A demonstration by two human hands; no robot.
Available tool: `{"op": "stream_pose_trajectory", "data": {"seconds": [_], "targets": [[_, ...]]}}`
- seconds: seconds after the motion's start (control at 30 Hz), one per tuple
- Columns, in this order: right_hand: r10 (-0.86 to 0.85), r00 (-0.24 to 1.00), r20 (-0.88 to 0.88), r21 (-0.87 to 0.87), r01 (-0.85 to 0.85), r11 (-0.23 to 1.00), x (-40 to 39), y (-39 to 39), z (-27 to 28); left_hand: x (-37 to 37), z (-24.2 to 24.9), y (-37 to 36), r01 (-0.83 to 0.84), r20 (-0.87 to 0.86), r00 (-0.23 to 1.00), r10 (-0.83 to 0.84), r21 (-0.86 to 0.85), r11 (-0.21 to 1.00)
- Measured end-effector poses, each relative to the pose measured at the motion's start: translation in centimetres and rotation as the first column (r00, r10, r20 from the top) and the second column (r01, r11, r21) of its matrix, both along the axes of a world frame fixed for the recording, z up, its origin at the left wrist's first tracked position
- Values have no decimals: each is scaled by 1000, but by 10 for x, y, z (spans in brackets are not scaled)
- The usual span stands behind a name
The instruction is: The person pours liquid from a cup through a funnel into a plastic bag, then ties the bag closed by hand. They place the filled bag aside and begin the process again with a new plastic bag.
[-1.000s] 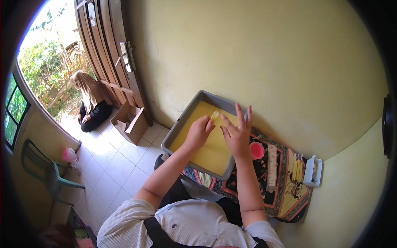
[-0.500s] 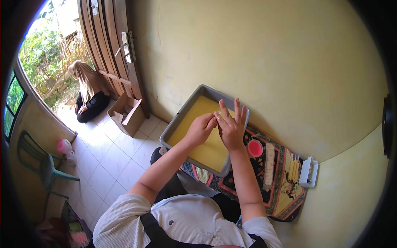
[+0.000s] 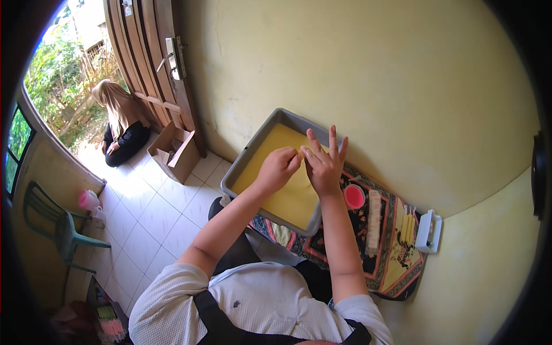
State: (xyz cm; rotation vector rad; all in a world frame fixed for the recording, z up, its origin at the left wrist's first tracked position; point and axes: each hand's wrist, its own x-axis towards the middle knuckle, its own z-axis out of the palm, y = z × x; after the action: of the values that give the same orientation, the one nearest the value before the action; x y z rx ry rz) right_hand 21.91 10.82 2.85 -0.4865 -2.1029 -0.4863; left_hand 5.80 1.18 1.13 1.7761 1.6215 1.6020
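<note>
Both hands are raised over a grey rectangular tray holding a smooth, pale yellow material. My left hand is closed, its thumb and fingertips pinched together and pointing towards the other hand. Opposite it, my right hand brings thumb and index finger in towards the left fingertips, with the remaining fingers stretched upward and spread. The two sets of fingertips meet or nearly meet above the tray; I cannot tell what small thing, if any, sits between them.
Right of the tray, a patterned cloth bears a pink bowl, a long pale strip and yellow sticks, beside a white container. A cardboard box stands near the door, where a person sits. A green chair is at left.
The view has shifted slightly, so the tray and cloth appear a little higher. Both hands stay close together over the tray, with little change in their pose.
</note>
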Motion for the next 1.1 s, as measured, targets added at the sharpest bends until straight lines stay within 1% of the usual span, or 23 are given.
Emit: {"op": "stream_pose_trajectory", "data": {"seconds": [0.27,0.37,0.67,0.77,0.9,0.97,1.07,1.1], "targets": [[-17,1000,0,-2,17,1000,4,-1,6,1,3,-1,11,-9,1000,-11,-3,1000],[-17,1000,0,-8,17,1000,4,0,6,2,4,-2,22,17,1000,-22,-2,1000],[-14,1000,-7,-22,14,1000,5,6,1,1,0,0,3,-41,999,-3,5,1000],[-22,1000,-3,-37,22,999,6,7,1,1,0,0,5,-39,999,-5,-24,1000],[-34,999,1,-80,34,996,9,1,16,1,-2,0,86,110,990,-84,-20,996],[-41,999,14,-66,42,997,12,0,26,3,-4,1,128,190,974,-125,-3,992],[-40,999,9,-31,40,999,14,-3,42,2,1,-3,121,105,989,-109,-118,986],[-36,999,4,-17,36,999,15,-4,46,3,4,-4,105,72,993,-97,-116,988]]}}
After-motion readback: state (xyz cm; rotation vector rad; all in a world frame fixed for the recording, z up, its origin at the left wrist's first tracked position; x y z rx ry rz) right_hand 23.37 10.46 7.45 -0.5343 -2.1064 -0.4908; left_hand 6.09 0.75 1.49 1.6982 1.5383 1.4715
